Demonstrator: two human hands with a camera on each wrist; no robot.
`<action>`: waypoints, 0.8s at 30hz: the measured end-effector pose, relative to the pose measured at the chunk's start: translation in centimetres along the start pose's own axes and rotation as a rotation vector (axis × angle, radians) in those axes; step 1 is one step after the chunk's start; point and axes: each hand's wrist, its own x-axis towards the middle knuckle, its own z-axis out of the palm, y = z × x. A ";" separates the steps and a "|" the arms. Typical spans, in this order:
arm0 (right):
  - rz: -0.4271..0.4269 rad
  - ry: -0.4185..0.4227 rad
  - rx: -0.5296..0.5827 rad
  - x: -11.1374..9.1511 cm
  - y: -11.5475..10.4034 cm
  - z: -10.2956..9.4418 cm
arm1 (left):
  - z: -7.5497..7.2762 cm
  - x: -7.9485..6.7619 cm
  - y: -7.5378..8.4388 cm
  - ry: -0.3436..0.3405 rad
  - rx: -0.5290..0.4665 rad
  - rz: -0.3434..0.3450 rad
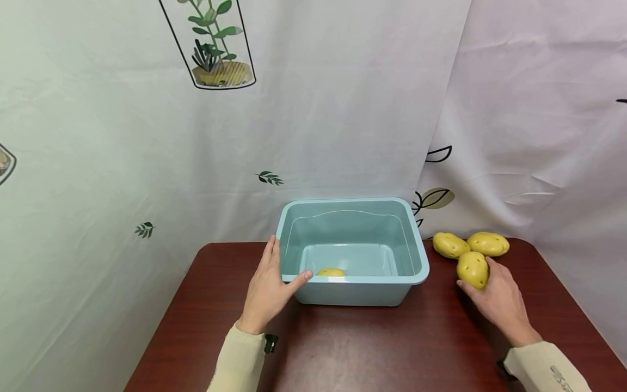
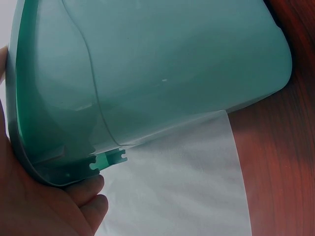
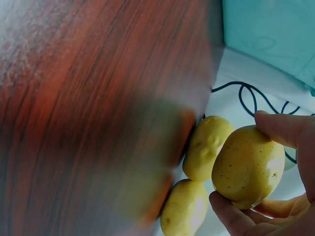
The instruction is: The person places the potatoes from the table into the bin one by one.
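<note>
In the head view my left hand (image 1: 266, 291) holds the near left corner of a light blue plastic basin (image 1: 355, 294). Its thumb lies over the front rim, and the fingers run along the outer left side. One yellow potato (image 1: 331, 271) lies inside the basin, partly hidden by the front wall. Over at the right, my right hand (image 1: 502, 296) grips another potato (image 1: 472, 270) between thumb and fingers. Two more potatoes, one on the left (image 1: 450, 245) and one on the right (image 1: 488, 244), lie just behind it; the right wrist view shows this held potato (image 3: 248, 167) close up.
Everything stands on a dark red wooden table (image 1: 372, 348) with rounded far corners. A pale printed cloth (image 1: 343, 109) hangs close behind the basin and potatoes. A dark cable (image 3: 246, 87) shows by the cloth in the right wrist view.
</note>
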 end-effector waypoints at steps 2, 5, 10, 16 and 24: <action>-0.006 0.004 0.001 0.0 0.0 0.0 | 0.0 0.0 0.0 0.001 -0.001 0.001; -0.015 0.007 0.002 0.0 -0.1 -0.1 | 0.0 0.0 0.1 0.001 -0.003 0.002; -0.024 0.011 0.006 0.0 -0.5 -0.2 | 0.0 0.0 0.1 0.007 -0.013 0.005; -0.040 0.022 0.018 -0.2 -1.0 -0.3 | 0.0 -0.1 0.0 0.021 -0.012 0.022; -0.066 0.037 0.018 -0.1 -1.8 -0.7 | 0.1 0.0 0.0 0.026 -0.015 0.021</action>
